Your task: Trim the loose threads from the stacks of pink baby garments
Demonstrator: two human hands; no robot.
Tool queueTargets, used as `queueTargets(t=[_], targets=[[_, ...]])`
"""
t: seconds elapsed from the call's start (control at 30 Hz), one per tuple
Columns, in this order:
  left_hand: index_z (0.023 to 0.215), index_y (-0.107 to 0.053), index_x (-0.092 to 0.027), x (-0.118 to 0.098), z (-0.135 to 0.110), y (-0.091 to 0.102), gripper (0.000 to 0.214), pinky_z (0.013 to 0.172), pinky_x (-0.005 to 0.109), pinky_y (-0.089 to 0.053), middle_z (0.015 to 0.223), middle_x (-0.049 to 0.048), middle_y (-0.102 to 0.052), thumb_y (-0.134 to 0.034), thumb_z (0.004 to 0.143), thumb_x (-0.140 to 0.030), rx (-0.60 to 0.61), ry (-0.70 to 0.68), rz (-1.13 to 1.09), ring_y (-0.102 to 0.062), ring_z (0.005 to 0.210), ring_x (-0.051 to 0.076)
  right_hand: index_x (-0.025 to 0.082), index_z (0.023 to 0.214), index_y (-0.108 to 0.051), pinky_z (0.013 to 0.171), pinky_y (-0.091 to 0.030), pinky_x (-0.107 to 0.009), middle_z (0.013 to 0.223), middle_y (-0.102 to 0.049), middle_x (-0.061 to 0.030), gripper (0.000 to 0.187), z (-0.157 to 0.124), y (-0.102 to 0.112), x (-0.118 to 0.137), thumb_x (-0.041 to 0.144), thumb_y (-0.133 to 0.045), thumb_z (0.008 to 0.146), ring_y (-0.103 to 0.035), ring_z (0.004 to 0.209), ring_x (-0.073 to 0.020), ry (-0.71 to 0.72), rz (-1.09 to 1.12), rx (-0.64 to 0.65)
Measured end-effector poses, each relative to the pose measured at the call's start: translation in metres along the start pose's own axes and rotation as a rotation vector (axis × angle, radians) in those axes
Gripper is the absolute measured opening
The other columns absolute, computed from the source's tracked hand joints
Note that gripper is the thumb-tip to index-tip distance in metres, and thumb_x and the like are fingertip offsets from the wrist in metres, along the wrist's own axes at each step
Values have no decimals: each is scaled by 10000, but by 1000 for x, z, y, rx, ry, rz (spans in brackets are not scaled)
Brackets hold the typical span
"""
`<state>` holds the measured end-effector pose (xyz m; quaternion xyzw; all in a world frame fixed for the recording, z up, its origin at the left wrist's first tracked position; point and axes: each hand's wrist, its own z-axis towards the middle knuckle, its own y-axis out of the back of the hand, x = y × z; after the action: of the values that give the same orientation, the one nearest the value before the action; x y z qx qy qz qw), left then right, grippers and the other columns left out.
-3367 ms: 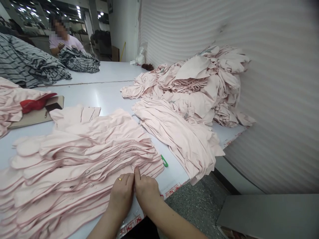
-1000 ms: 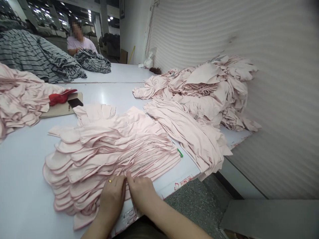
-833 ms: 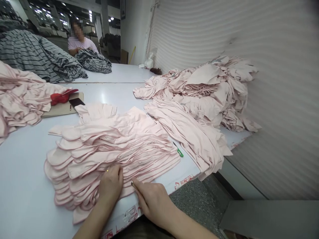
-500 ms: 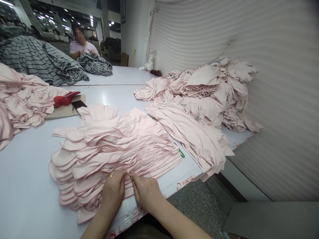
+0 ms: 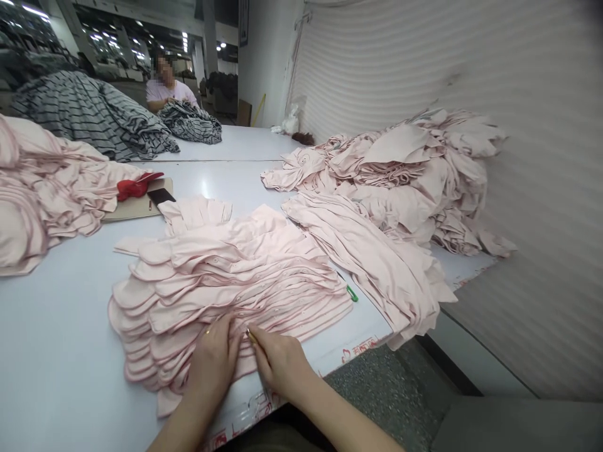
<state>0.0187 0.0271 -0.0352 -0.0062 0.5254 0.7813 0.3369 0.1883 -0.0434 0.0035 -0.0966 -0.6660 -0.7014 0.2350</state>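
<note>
Left hand point(image 5: 211, 359) lies flat, fingers released, on fanned stack of pink snap-button garments point(image 5: 235, 276) at desk point(image 5: 56, 326) edge. Right hand point(image 5: 280, 361) touches small gold object point(image 5: 251, 336); grip unclear. Risk: uneven pressure slips layers; stack overhangs edge.

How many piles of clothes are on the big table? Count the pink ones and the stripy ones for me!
Pink piles: 4 (fanned pile, long pile, heap by the wall, heap on the left)
Grey striped piles: 2 (big pile, small pile)
Total: 6
</note>
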Motion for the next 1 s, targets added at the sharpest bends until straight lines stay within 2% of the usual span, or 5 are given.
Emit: queueTargets(t=[0.2, 0.43, 0.7, 0.87, 1.0], targets=[[865, -644, -239, 24, -25, 31, 181, 705, 347, -441, 844, 25, -703, -482, 925, -292, -7, -23, 7, -618, 801, 215, 211, 1183, -576, 645, -436, -224, 843, -732, -28, 285, -5, -1, 18, 217, -395, 963, -693, 755, -169, 86, 128, 78], [927, -657, -231, 36, -22, 24, 194, 724, 299, -491, 855, 12, -722, -482, 941, -313, -42, -34, -217, -655, 811, 173, 125, 1373, -487, 599, -462, -282, 843, -713, -99, 497, 6, -23, 42, 177, -486, 878, -682, 705, -228, 36, -159, 88], [938, -629, -211, 22, -36, 19, 159, 732, 303, -452, 821, 18, -698, -475, 917, -178, -36, -181, -32, -629, 778, 179, 43, 1374, -466, 596, -473, -291, 810, -696, -163, 589, 19, -35, 53, 82, -561, 794, -673, 706, -237, -36, -348, 223], [819, -602, -211, 21, -17, 17, 149, 659, 296, -415, 760, 18, -685, -471, 890, -216, 97, 131, 14, -632, 713, 182, 125, 1393, -469, 627, -478, -292, 858, -720, -102, 516, -1, -4, 36, 141, -507, 879, -684, 734, -232, 102, -166, 183], [854, -560, -206, 10, -2, 25, 183, 636, 301, -391, 799, 38, -667, -386, 908, -223, 229, 350, 49, -630, 748, 197, 175, 1328, -534, 700, -493, -254, 962, -741, -70, 379, 11, -14, 27, 226, -398, 978, -698, 830, -193, 113, 89, -19]])
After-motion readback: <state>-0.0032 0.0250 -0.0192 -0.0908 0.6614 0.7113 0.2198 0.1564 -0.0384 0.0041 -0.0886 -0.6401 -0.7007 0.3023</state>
